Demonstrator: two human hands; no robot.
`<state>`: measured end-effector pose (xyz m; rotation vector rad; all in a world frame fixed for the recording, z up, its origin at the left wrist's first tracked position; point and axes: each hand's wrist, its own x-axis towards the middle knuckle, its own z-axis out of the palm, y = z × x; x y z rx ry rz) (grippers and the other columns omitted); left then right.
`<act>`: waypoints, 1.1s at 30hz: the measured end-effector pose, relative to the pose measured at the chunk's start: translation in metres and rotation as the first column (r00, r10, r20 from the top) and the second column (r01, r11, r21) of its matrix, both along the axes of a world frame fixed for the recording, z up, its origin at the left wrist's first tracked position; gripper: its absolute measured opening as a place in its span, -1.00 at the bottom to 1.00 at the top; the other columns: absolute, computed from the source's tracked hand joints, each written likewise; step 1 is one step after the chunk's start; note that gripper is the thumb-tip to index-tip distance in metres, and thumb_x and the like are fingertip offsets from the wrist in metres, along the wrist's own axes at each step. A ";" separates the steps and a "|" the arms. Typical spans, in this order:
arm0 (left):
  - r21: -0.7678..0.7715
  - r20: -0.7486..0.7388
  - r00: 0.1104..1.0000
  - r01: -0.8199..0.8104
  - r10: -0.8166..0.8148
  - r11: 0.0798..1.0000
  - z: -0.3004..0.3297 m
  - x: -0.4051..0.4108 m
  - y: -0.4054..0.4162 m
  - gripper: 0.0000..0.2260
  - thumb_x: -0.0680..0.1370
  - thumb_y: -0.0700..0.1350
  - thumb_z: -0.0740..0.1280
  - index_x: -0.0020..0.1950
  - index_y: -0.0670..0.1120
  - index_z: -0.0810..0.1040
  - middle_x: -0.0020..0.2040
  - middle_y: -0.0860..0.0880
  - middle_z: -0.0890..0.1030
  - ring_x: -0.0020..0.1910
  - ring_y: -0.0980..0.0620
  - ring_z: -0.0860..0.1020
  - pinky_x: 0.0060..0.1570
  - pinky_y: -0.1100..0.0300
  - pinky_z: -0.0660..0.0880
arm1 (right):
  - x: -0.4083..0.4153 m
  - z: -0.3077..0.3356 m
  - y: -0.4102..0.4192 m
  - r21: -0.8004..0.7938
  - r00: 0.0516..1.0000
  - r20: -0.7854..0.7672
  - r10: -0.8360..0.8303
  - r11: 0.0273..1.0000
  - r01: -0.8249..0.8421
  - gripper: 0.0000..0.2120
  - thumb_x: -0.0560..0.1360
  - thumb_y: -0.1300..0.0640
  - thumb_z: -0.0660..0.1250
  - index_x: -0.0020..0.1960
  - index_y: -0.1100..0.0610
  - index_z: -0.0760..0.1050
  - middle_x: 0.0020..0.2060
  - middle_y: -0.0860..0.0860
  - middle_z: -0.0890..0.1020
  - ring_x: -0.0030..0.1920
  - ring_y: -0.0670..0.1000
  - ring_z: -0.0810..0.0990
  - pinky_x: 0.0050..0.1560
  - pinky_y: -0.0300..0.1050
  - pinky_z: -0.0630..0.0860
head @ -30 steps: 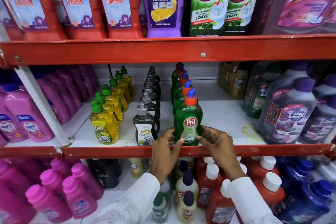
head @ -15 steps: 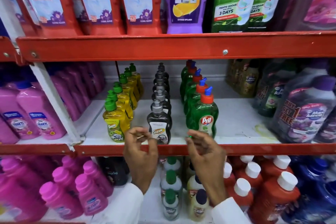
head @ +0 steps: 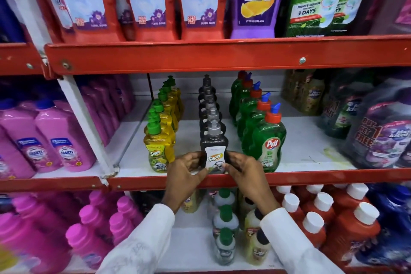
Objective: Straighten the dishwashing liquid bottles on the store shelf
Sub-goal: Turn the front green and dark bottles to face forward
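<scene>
Three rows of dishwashing liquid bottles run front to back on the middle shelf (head: 300, 158): yellow ones with green caps (head: 158, 147), black ones with grey caps, and green Pril ones with orange caps (head: 268, 140). The front black Super bottle (head: 214, 149) stands upright at the shelf's front edge. My left hand (head: 184, 176) grips its left side and my right hand (head: 246, 173) grips its right side, fingers around the lower label.
Pink bottles (head: 53, 140) fill the shelf to the left behind a white slanted post (head: 84, 122). Large purple jugs (head: 382, 138) stand at the right. Bathroom cleaner bottles (head: 144, 0) line the upper shelf. Small bottles and red bottles (head: 320, 213) sit below.
Both hands left the front green Pril bottle, moved left and closed on the front black Super bottle. The camera view has shifted left too.
</scene>
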<state>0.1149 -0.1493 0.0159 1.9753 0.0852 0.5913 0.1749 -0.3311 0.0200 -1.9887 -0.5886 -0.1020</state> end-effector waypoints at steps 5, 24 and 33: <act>-0.027 0.028 0.999 0.046 -0.045 0.999 -0.001 0.002 0.001 -0.60 0.37 -0.32 0.53 0.10 0.04 0.58 0.03 -0.01 0.71 -0.03 0.15 0.68 0.06 0.12 0.60 | -0.003 0.004 0.001 0.025 1.000 -0.012 -0.009 1.000 0.010 -0.66 0.51 0.22 0.43 0.27 0.07 0.60 0.15 -0.05 0.70 0.14 -0.15 0.67 0.25 -0.10 0.58; 0.000 -0.081 0.994 -0.076 0.076 0.997 0.000 -0.042 0.137 -0.49 0.41 -0.19 0.51 0.33 -0.19 0.46 0.09 -0.12 0.68 0.00 0.02 0.66 0.07 0.12 0.59 | -0.036 0.002 0.139 -0.165 0.993 0.118 0.023 0.986 -0.003 -0.72 0.52 0.26 0.31 0.20 0.09 0.59 0.06 0.04 0.74 0.07 0.05 0.70 0.11 -0.15 0.58; 0.186 0.072 0.989 -0.144 0.133 0.972 -0.008 -0.043 0.135 -0.78 0.44 -0.16 0.48 0.07 -0.03 0.65 -0.08 0.05 0.73 -0.14 0.20 0.67 -0.03 0.13 0.63 | -0.027 -0.002 0.139 -0.087 0.996 0.036 0.088 0.993 -0.084 -0.72 0.54 0.20 0.37 0.24 0.14 0.61 0.11 0.00 0.73 0.12 -0.10 0.69 0.24 -0.03 0.59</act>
